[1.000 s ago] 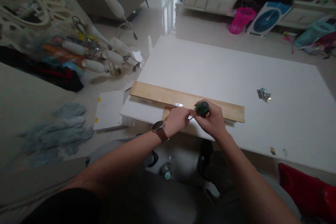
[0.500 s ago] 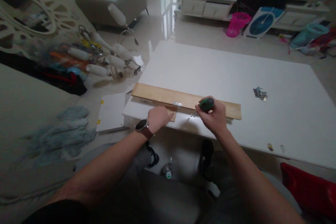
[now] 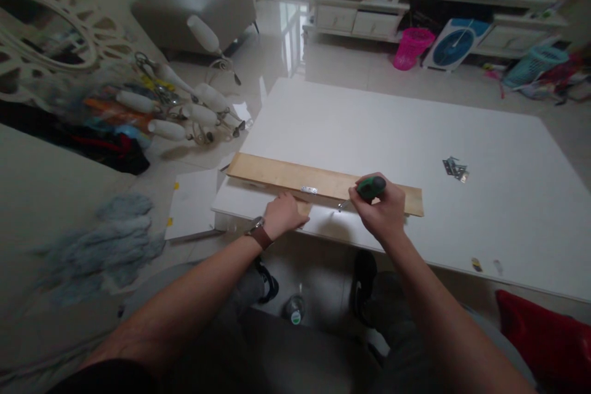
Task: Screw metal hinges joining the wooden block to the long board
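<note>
A long wooden board (image 3: 277,173) lies near the front edge of a white table (image 3: 397,135), with a small metal hinge (image 3: 309,190) on its near edge. My right hand (image 3: 381,212) is closed on a green-handled screwdriver (image 3: 369,186), its tip pointing left and down towards the table just in front of the board. My left hand (image 3: 282,214), a brown-strapped watch on its wrist, rests on a smaller wooden piece (image 3: 303,206) by the hinge; its fingers lie flat on the wood.
Loose metal hinges (image 3: 455,168) lie on the table to the right. A white panel (image 3: 191,203) and a chandelier with white shades (image 3: 184,108) sit on the floor at left. A red object (image 3: 540,332) is at bottom right, a bottle (image 3: 294,309) between my feet.
My left hand has left the screwdriver tip and slid left onto the small wooden piece. My right hand has stayed beside the board with the screwdriver. The camera has tilted slightly.
</note>
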Available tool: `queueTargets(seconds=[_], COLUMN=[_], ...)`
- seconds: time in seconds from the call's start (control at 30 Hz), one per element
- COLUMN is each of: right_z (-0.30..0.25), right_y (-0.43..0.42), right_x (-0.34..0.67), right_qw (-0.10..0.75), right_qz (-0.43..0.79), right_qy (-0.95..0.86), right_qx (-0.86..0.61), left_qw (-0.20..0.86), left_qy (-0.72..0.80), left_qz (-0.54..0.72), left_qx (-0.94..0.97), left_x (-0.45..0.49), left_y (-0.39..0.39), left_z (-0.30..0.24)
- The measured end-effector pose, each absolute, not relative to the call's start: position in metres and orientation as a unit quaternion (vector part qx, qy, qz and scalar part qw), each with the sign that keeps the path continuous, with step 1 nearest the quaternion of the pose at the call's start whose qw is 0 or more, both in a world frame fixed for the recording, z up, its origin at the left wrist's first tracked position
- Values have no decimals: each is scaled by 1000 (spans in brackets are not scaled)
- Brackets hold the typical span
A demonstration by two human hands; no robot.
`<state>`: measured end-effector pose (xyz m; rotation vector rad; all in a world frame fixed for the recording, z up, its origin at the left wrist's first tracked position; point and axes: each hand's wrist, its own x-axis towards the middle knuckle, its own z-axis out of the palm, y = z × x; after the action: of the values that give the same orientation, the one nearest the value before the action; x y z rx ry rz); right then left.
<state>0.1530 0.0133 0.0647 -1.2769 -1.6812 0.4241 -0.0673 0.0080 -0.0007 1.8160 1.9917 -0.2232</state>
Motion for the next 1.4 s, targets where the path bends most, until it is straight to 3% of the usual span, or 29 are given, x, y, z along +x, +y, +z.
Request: queueTargets(seconds=[0.47, 0.73, 1.4], right_z=[65, 66, 64], right_y=[11, 13, 15], right_x=[157, 159, 156], right_qw=[477, 483, 472], right_qz=[164, 168, 178], right_qy=[-682, -675, -664], right_qx=[-529, -532, -552], left_qw=[450, 617, 629], left_qy=[632, 589, 583], left_qz=[156, 216, 275], left_qx=[611, 475, 436], left_x=[-89, -98, -88], left_y=[10, -3, -6], left_z=[-19, -22, -21])
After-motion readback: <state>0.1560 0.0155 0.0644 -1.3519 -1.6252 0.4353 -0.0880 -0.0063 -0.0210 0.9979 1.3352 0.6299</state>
